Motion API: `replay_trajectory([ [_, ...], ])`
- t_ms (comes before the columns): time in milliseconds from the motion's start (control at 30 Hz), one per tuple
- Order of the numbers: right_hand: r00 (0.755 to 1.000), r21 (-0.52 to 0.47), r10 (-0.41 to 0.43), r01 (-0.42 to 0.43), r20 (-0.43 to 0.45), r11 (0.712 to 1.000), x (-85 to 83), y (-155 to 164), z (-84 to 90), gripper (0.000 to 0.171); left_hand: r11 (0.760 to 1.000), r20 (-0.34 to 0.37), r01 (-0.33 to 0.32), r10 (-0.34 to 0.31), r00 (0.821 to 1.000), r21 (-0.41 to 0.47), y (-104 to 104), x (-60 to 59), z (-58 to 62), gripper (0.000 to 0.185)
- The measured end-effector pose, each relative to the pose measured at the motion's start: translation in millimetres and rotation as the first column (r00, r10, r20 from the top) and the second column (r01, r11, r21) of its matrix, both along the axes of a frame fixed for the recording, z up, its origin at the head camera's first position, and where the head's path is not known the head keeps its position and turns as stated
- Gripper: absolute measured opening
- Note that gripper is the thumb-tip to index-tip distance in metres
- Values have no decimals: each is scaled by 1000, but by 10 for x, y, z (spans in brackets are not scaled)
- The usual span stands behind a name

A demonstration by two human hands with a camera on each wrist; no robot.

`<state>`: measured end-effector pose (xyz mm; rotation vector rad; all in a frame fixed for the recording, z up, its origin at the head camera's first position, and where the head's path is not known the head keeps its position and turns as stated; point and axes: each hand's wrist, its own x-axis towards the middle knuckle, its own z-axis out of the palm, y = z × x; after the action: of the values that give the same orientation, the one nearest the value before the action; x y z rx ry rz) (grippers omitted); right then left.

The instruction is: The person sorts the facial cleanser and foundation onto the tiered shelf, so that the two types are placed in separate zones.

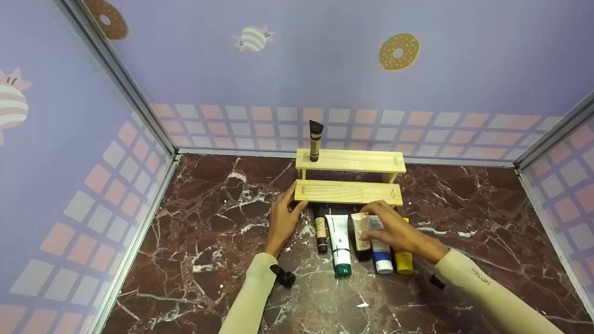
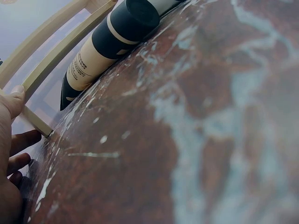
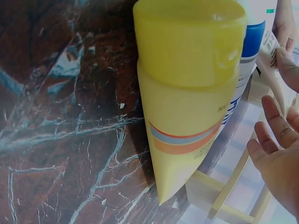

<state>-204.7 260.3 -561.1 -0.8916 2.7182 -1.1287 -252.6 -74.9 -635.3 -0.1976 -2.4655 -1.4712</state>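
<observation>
My left hand (image 1: 283, 222) holds the left front corner of a two-step wooden rack (image 1: 348, 192), thumb at the front edge and fingers along its side. My right hand (image 1: 394, 229) pinches a beige tube (image 1: 360, 227) with a dark cap between thumb and fingers. To its left lie a white tube with a green cap (image 1: 340, 241) and a slim beige-and-black tube (image 1: 321, 232). On its right are a white-and-blue tube (image 1: 383, 255), partly under the hand, and a yellow tube (image 3: 187, 84). A black-and-gold tube (image 1: 315, 144) stands upright on the top step.
The marbled dark red surface (image 1: 222, 278) extends around the rack and tubes. Behind the rack rises a purple patterned wall (image 1: 325, 69), with side walls at left and right. Both forearms wear pale sleeves (image 1: 250, 292) with black wrist straps.
</observation>
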Motion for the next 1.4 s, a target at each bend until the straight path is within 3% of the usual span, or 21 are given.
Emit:
replay_trajectory([
  [533, 990, -97, -21, 7, -143, 995, 6, 31, -3, 43, 1000, -30, 9, -9, 1000, 13, -2, 1, 0, 70],
  [800, 990, -131, -7, -12, -144, 991, 26, 50, 15, 39, 1000, -73, 4, -4, 997, -7, 12, -6, 14, 69],
  [1133, 991, -125, -2, -14, -132, 992, 104, 12, 93, 41, 1000, -42, -4, 4, 999, 2, 10, -5, 2, 71],
  [1400, 983, -131, 14, -38, -185, 991, 105, -1, 74, 38, 1000, -38, 4, -4, 999, 13, 6, -2, 8, 71],
])
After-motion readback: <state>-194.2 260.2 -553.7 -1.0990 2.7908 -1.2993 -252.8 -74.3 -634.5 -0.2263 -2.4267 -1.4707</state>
